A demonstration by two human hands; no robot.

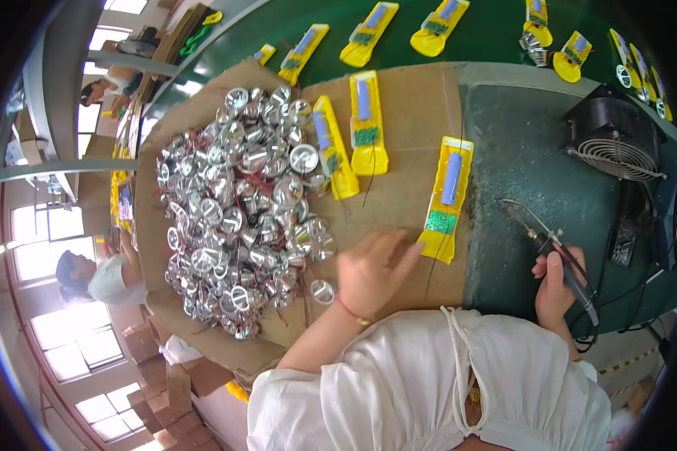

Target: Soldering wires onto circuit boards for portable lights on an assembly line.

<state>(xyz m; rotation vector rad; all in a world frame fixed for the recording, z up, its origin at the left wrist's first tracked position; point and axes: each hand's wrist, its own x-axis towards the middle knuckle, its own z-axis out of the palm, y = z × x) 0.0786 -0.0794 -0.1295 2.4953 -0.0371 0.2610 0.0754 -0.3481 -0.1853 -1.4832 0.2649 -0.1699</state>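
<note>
My right hand (555, 287) grips a soldering iron (569, 276) with a dark handle and a thin metal guide beside its tip. The tip points up and left over the green mat. My left hand (374, 272) is over the cardboard, fingers apart, with a fingertip at or near the lower end of a yellow flashlight housing (438, 246); contact is unclear. That housing carries a purple battery cell (452, 179), a green circuit board (440, 222) and thin dark wires. Beside my left wrist lies a silver reflector cup (323, 292).
A large heap of silver reflector cups (241, 210) with red wires fills the cardboard (414, 98) at left. Two more yellow housings (368, 131) lie beyond my left hand, others along the far green surface. A black fan (613, 135) stands at right. Co-workers (116, 278) sit at far left.
</note>
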